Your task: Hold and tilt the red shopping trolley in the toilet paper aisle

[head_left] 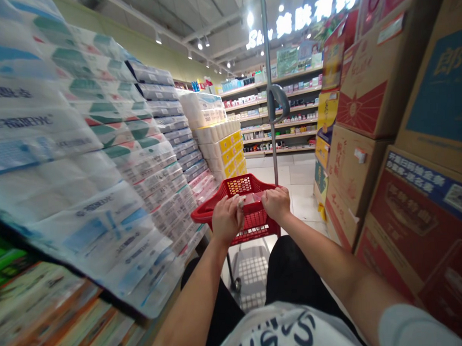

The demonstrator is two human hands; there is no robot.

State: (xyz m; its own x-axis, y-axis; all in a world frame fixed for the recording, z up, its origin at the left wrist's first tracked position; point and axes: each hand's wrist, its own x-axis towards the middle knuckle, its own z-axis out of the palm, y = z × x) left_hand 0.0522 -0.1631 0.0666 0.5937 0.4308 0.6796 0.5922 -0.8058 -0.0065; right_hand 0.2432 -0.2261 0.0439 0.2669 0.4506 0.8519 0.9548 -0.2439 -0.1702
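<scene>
A red plastic shopping cart point(255, 219) with slotted walls stands right before me at the middle of the view. Wrapped over the near edge of the cart, on its left part, is my left hand point(226, 219), closed. A small pale crumpled thing point(240, 201) shows by its thumb, too small to name. My right hand point(277, 203) grips the same edge farther right, its fingers curled round it. Between the hands, a pinkish flat piece lies along the cart's edge. A grey metal pole point(272, 151) with a hook-like grey part rises behind my right hand.
Tall stacks of wrapped tissue packs point(135, 167) line the left side. Yellow-and-white paper packs point(230, 150) stand farther ahead. Cardboard cartons point(363, 167) are piled close on the right. Shelves of small goods point(289, 109) fill the back, beyond a pale tiled floor point(302, 187).
</scene>
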